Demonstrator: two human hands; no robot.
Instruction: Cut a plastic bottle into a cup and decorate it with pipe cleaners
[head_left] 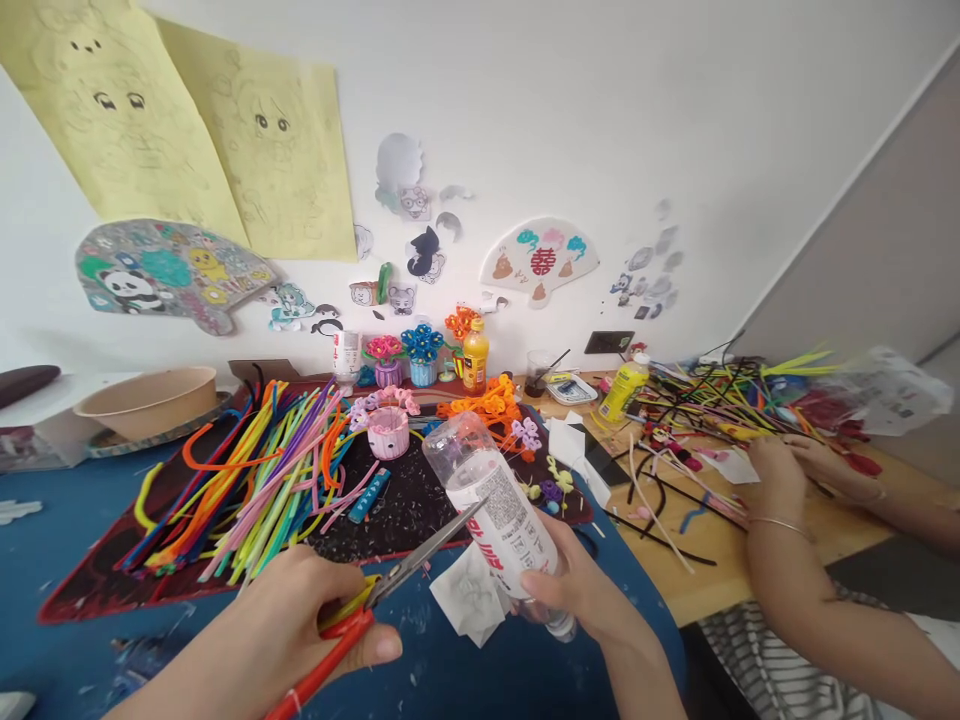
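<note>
My left hand [315,610] is closed around the red and yellow handles of a pair of scissors [424,560]. The blades point up and to the right, and their tips meet or overlap the label of a clear plastic bottle [501,510]. I cannot tell whether they touch it. My right hand [581,590] grips that bottle near its capped neck, which points down toward me. The bottle tilts, its clear base up and to the left. Under it lies a white sheet of paper [469,597]. A small pink pot [388,432] stands just beyond.
Many coloured pipe cleaners [277,480] lie on a dark mat [90,590] at left. Pipe-cleaner flowers [422,343], an orange drink bottle [475,357] and a yellow bottle [624,388] stand behind. At right, another person's hands [780,462] work over a wooden table [720,590].
</note>
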